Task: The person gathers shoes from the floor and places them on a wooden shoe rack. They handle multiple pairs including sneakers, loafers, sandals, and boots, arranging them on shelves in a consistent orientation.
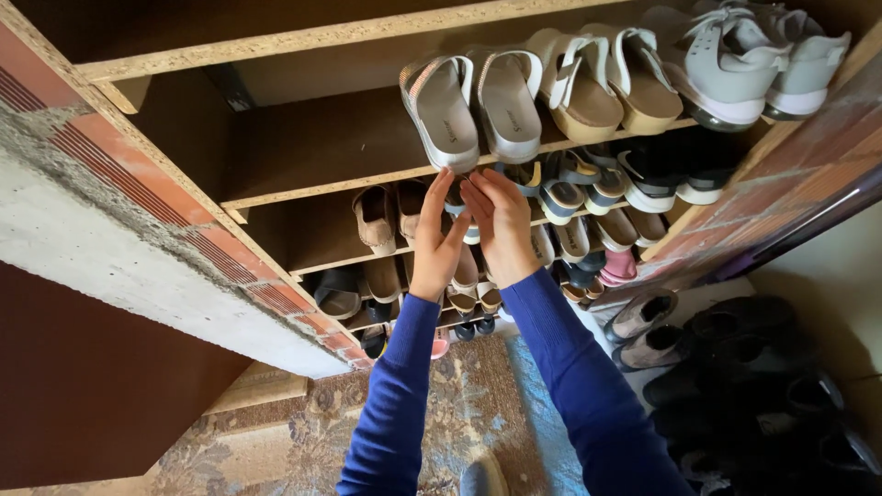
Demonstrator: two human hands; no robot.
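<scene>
At the bottom edge of the frame two blue sleeves [570, 367] rise from below, cut off at the elbows, and between them a grey shoe toe [482, 476] pokes in over a patterned rug [303, 432]. In the lower right a heap of dark shoes [753, 386] lies in shadow on the floor; single pairs there are hard to tell apart.

Mid-frame, the left hand [435, 241] and the right hand [501, 225] meet at the front edge of a wooden shoe rack [312, 188]. Both have fingers stretched and curved around a dark sandal with a striped strap [470, 213] that sits on the second shelf from the top. The hands cover most of it, so whether either hand truly clamps it or only rests on it cannot be told.

Just above the fingertips a pair of white wedge sandals [473, 110] overhangs the shelf edge, with tan wedge sandals [602, 83] and grey sneakers [753, 55] beside them toward the upper right. Left of the hands, beige shoes [377, 219] stand on the same shelf, and the shelf's left half is bare board. Lower shelves are packed and partly hidden behind the arms.

A concrete and brick wall edge [138, 230] closes the left side.
</scene>
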